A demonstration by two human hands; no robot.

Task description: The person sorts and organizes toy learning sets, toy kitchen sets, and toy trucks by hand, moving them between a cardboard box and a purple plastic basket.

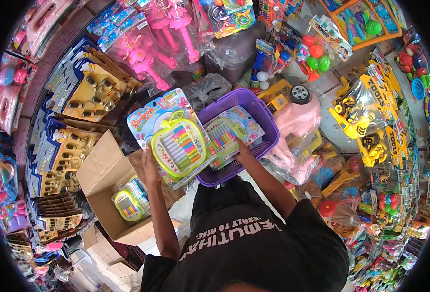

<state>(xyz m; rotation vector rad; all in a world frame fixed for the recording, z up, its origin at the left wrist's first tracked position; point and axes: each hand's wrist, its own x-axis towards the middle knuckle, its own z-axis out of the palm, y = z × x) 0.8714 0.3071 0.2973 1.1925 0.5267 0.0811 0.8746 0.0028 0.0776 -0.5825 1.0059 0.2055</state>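
A boxed green apple-shaped abacus toy [182,143] is in my left hand [151,168], its fingers wrapped round the pack's lower left edge. My right hand [244,152] is closed on the edge of a similar abacus pack [227,134], which lies tilted at the purple basket [269,119]. The two packs meet near the basket's left side, and the left one overlaps the basket's rim. Parts of my fingers are hidden behind the packs.
An open cardboard box [98,177] with more abacus packs [131,200] stands at the lower left. Right of the basket is a pink wrapped ride-on toy [295,131]. Kitchen playsets [86,92] line the left, yellow tool sets [365,117] the right, pink dolls [144,58] the top.
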